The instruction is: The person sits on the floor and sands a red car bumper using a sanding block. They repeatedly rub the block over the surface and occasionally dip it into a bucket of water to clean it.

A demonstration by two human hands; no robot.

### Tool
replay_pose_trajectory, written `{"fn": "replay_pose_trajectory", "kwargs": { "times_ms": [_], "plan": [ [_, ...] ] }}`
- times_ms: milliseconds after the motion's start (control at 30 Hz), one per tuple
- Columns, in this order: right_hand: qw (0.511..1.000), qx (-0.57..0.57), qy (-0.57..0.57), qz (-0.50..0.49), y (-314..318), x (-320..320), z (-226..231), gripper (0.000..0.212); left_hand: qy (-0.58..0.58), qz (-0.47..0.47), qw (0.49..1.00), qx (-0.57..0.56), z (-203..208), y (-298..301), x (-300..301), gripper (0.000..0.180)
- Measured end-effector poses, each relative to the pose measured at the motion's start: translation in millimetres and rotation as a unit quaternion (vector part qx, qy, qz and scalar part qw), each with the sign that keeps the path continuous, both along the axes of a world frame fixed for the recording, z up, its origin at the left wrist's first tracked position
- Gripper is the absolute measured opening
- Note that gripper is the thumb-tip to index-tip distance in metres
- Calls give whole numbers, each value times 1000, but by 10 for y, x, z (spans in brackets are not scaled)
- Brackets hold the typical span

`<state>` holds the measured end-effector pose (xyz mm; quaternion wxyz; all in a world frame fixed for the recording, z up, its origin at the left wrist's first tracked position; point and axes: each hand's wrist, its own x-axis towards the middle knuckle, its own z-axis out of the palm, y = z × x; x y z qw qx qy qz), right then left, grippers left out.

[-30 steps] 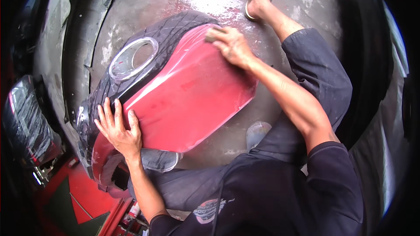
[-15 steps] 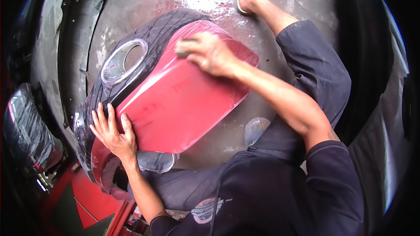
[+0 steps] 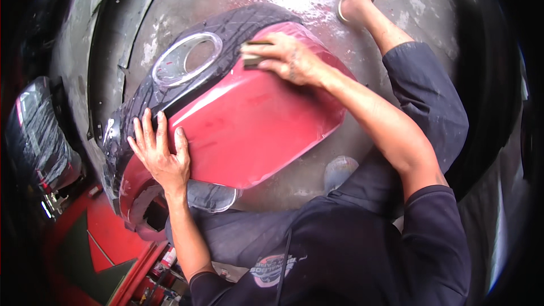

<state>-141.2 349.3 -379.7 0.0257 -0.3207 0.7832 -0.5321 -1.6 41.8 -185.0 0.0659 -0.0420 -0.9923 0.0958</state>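
Note:
A large red car bumper (image 3: 243, 136) lies across the floor in front of me, its glossy face upward. Its far side is dark and wrinkled, with a pale-rimmed oval opening (image 3: 161, 68). Between the fingers and thumb of my right hand (image 3: 294, 61) is a small greyish-tan sanding block (image 3: 251, 63). The block rests on the red face close to the dark border. My left hand (image 3: 164, 158) lies open on the bumper's left part, fingers spread over the dark edge and thumb on the red surface.
Long dark trim pieces (image 3: 107, 34) lie on the wet, stained floor at the far left. A part with wrinkled dark covering (image 3: 45, 130) stands further left. Red and green panels (image 3: 113, 232) are at lower left. My bent leg (image 3: 425, 102) flanks the bumper's right.
My right hand's rubbing motion shows as blur earlier; now the sanding block is sharper, at the border. The whole view has shifted, moving the scene rightward. My left hand keeps its place on the bumper.

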Motion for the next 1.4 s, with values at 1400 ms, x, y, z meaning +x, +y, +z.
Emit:
{"fn": "replay_pose_trajectory", "kwargs": {
  "times_ms": [1400],
  "plan": [
    [988,71,-5,-134,133,234,18,39,10,-4,1000,-12,-32,22,-33,50]
  ]
}}
